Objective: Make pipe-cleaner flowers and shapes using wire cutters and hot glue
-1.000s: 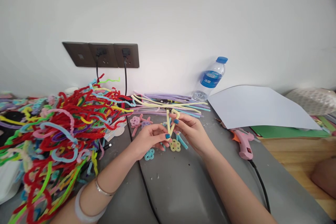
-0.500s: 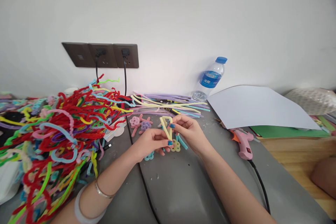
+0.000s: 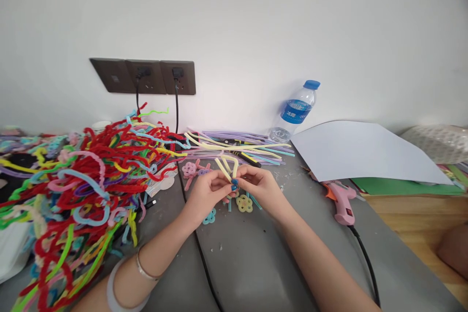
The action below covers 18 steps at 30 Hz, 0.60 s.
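Between my two hands is a pale yellow pipe cleaner [image 3: 233, 165], bent so that its strands rise above my fingers. My left hand [image 3: 208, 196] pinches it low down between thumb and fingers. From the other side, my right hand [image 3: 260, 186] pinches it too, the two thumbs meeting. Just below lie a yellow pipe-cleaner flower [image 3: 244, 204] and a blue pipe-cleaner flower [image 3: 209, 216]. A pink pipe-cleaner flower [image 3: 189, 169] sits behind my left hand, next to a purple one [image 3: 203, 172] that is partly hidden.
A large tangle of coloured pipe cleaners [image 3: 106, 170] covers the left. Straight pipe cleaners [image 3: 219, 139] lie along the wall beside a leaning water bottle [image 3: 296, 109]. On the right are a pink glue gun [image 3: 343, 203] and white paper [image 3: 365, 153]. A black cord [image 3: 202, 253] crosses the table.
The yellow pipe cleaner's closed triangle has become upright, spread strands. My hands have drawn together at its base, the right one moving slightly down. The view has shifted a little.
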Tool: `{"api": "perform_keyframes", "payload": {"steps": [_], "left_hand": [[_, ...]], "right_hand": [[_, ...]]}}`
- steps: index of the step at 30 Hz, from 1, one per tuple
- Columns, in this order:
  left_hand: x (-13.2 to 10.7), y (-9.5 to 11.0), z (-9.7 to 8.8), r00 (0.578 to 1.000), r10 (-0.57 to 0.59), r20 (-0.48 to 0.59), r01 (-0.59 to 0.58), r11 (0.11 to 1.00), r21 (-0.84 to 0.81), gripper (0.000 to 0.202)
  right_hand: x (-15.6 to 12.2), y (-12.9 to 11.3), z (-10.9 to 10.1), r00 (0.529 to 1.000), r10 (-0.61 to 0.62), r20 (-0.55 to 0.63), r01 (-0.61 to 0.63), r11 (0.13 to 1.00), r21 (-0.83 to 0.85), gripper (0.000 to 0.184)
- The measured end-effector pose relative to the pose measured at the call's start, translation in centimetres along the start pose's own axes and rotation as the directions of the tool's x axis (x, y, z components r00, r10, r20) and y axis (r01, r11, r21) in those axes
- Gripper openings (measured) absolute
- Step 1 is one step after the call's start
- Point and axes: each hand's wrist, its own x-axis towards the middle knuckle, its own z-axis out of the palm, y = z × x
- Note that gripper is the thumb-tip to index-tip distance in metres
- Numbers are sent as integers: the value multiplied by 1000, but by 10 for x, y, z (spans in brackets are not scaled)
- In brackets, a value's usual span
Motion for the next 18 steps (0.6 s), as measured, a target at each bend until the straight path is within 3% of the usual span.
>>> {"api": "perform_keyframes", "payload": {"steps": [6, 13, 18], "left_hand": [[1, 3, -4, 999, 24, 31, -24, 1000, 7, 40], [-2, 3, -2, 981, 195, 2, -189, 950, 249, 16], [-4, 6, 0, 973, 231, -8, -222, 941, 256, 9]], "right_hand": [[0, 0, -9, 996, 61, -64, -61, 998, 7, 34], [1, 1, -9, 995, 95, -39, -94, 995, 40, 36], [1, 0, -8, 997, 72, -32, -71, 997, 37, 36]]}}
